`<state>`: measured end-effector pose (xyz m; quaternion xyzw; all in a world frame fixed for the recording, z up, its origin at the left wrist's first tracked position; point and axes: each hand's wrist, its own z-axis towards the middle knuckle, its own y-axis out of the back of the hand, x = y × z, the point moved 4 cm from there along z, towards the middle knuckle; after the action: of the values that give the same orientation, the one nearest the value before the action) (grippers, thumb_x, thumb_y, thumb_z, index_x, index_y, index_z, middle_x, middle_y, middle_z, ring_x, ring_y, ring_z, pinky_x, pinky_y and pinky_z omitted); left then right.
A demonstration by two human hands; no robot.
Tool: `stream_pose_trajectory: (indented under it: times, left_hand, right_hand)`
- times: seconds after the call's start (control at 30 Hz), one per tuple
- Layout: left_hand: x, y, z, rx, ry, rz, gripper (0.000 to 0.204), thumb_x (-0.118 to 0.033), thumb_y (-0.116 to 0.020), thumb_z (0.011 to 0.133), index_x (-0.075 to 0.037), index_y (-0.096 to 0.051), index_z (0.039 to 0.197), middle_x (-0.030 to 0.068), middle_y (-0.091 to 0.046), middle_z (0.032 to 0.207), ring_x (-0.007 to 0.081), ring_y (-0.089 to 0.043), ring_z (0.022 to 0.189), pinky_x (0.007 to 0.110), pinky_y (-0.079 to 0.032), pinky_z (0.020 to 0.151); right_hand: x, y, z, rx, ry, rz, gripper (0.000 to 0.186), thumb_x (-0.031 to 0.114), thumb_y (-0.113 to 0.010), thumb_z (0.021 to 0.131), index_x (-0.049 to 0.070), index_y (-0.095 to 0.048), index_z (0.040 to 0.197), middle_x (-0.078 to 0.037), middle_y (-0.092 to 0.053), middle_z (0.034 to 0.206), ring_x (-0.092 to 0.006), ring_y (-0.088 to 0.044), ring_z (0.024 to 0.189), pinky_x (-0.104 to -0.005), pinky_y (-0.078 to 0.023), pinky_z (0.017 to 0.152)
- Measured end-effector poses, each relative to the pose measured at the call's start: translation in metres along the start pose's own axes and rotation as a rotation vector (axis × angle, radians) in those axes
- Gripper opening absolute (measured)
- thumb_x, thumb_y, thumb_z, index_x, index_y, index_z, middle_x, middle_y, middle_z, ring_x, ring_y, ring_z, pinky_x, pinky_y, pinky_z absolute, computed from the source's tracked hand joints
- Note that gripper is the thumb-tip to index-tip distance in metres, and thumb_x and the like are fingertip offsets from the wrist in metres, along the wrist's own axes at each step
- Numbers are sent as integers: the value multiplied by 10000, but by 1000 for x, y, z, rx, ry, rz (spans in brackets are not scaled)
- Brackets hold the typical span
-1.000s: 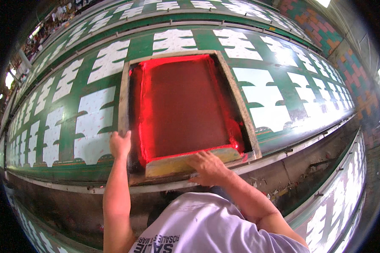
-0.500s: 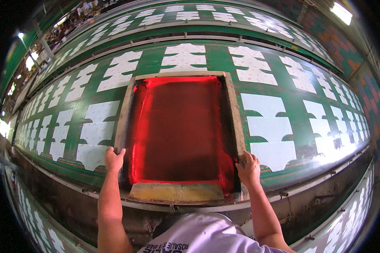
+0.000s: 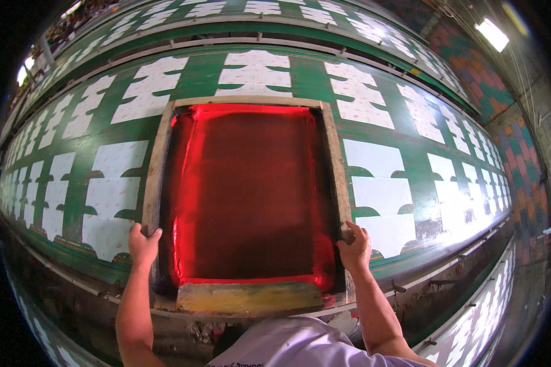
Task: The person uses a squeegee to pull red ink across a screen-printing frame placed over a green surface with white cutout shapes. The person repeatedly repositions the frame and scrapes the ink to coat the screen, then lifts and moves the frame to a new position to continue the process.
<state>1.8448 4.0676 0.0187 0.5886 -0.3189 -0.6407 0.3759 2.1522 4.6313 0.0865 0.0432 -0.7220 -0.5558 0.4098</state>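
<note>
I see 2 bare arms (image 3: 378, 309) reaching forward, set well apart; the left hand (image 3: 142, 246) and right hand (image 3: 356, 246) sit about level, each with fingers (image 3: 362, 232) curled in a grip, thumb (image 3: 157, 234) turned inward.

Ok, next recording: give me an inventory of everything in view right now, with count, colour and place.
Frame: one, pale wood, centre
Mesh: one, dark red, inside the frame
Ink: several streaks, bright red, around the mesh's edges
Squeegee: one, yellow-brown, frame's near end
Table: at least three, green; under the frame, beyond it, lower right
Pieces: many, white, some red-marked, in rows on the tables
Lamp: one lit, white, upper right
Blocks: many, rust, green and purple, far right
Shirt: one, pale lavender, lower edge
Forearms: two, bare, lower left and right
Left hand: one, bare, gripping frame's left side
Right hand: one, bare, gripping frame's right side
</note>
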Motion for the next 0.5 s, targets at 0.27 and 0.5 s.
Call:
stream_pose_trajectory:
  times: [0.27,0.5]
  left_hand:
    - [-10,1,6,51,1,-217,378,-165,-945,791,7,-626,901,128,-691,882,290,-656,841,458,-523,820]
    - [-110,-29,-36,49,-5,-314,398,-166,-958,773,7,-615,874,138,-680,896,272,-655,879,462,-516,824]
  right_hand:
    - [14,60,13,-38,129,14,576,110,-828,816,151,-781,1389,-165,-737,1240,-391,-718,1198,-474,-590,1071]
    - [-70,111,65,-90,66,53,595,92,-871,785,144,-792,1373,-145,-747,1201,-344,-750,1131,-459,-606,1019]
